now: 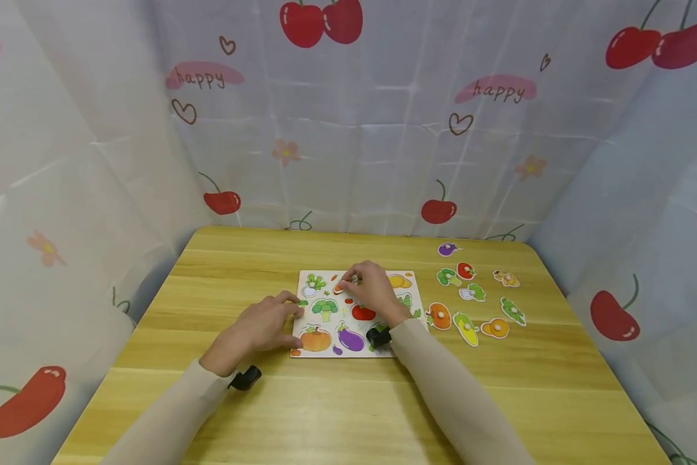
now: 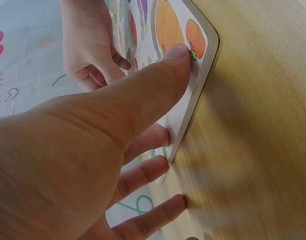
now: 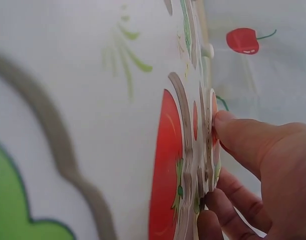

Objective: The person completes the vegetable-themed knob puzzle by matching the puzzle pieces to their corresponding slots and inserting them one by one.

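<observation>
Where right hand (image 1: pixel 371 289) covers board (image 1: pixel 409 276) | pinched piece (image 3: pixel 210 145) mostly hidden

1. The counter (image 1: pixel 348 400) is pale yellow wood with streaky grain and a smooth, softly shiny finish.
2. The puzzle board (image 2: pixel 196 95) looks like thin wood or stiff card, its printed face smooth and matt, its edge pale and bare.
3. The loose vegetable pieces (image 1: pixel 467 328) are flat, colour-printed cut-outs with small glossy white knobs.
4. The curtain (image 1: pixel 383 129) is thin, slightly translucent sheeting, creased in squares, with a faint sheen.
5. The sleeves (image 1: pixel 453 394) are soft, matt beige cloth.
</observation>
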`<control>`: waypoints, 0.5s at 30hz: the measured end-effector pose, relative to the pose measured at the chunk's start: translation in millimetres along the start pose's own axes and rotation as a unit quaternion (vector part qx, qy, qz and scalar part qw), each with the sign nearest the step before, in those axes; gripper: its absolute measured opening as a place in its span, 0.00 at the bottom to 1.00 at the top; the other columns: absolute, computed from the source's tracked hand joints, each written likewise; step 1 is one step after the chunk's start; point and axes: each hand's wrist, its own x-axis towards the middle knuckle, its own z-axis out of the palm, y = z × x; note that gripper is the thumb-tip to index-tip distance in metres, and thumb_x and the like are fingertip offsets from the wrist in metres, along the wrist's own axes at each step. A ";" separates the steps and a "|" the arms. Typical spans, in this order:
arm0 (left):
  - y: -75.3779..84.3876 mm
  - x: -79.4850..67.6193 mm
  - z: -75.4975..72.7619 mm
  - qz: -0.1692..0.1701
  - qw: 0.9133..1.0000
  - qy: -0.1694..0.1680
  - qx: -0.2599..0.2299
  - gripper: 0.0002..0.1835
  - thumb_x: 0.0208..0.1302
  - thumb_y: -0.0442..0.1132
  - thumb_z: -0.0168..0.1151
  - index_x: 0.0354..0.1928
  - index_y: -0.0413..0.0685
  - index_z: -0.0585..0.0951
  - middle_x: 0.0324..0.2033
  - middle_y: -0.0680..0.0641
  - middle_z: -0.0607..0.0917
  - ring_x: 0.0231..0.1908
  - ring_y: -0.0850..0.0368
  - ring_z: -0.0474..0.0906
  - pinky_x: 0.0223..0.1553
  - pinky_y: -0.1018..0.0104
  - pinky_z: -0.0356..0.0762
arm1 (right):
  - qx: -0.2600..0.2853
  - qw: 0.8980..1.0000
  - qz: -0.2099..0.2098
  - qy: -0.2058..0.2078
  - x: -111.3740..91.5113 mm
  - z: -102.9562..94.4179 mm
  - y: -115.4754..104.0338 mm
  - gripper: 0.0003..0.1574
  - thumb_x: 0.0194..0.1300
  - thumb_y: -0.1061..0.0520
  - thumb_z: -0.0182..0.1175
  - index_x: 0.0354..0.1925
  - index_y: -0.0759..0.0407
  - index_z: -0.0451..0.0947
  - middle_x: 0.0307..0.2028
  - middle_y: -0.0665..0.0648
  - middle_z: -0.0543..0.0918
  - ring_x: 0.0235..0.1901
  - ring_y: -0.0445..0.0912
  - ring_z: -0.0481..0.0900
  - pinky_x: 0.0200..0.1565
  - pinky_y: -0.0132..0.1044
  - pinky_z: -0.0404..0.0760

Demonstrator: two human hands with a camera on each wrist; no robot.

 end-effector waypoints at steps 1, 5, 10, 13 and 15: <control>0.1 -0.1 -0.1 0.001 1.000 0.000 0.001 0.36 0.66 0.56 0.89 0.70 0.48 0.90 0.80 0.42 0.80 0.68 0.35 0.85 0.65 0.34 0.89 | 0.001 1.000 0.000 -0.001 0.4 0.3 -0.7 0.05 0.80 0.53 0.78 0.44 0.52 0.97 0.51 0.58 0.92 0.48 0.54 0.84 0.53 0.49 0.85; 0.9 -0.8 -1.1 0.003 1.000 0.001 0.002 0.35 0.66 0.57 0.89 0.70 0.49 0.90 0.79 0.42 0.81 0.67 0.36 0.86 0.63 0.35 0.90 | 0.001 1.000 0.000 -0.007 2.0 1.9 -1.9 0.05 0.80 0.54 0.78 0.44 0.53 0.97 0.54 0.59 0.91 0.46 0.52 0.81 0.52 0.47 0.83; 1.3 -1.3 -1.3 0.000 1.000 0.000 -0.002 0.36 0.66 0.57 0.89 0.70 0.48 0.90 0.79 0.42 0.81 0.68 0.36 0.85 0.65 0.33 0.90 | -0.007 1.000 -0.001 -0.012 3.5 4.3 -2.0 0.06 0.80 0.53 0.78 0.42 0.52 0.98 0.58 0.59 0.91 0.52 0.53 0.82 0.58 0.51 0.85; 1.2 -0.6 -0.7 -0.004 1.000 -0.001 -0.004 0.36 0.66 0.58 0.89 0.70 0.49 0.90 0.80 0.42 0.81 0.69 0.36 0.85 0.66 0.31 0.89 | -0.006 1.000 -0.003 -0.012 3.7 5.4 -2.0 0.07 0.79 0.54 0.78 0.40 0.52 0.98 0.58 0.59 0.91 0.54 0.54 0.84 0.60 0.53 0.87; 1.4 -0.1 -0.4 -0.005 1.000 -0.002 -0.004 0.36 0.66 0.58 0.89 0.70 0.49 0.90 0.80 0.42 0.80 0.69 0.35 0.85 0.66 0.30 0.88 | -0.004 1.000 -0.004 -0.013 3.6 5.3 -2.2 0.07 0.79 0.54 0.78 0.40 0.52 0.98 0.57 0.59 0.91 0.55 0.55 0.84 0.60 0.54 0.86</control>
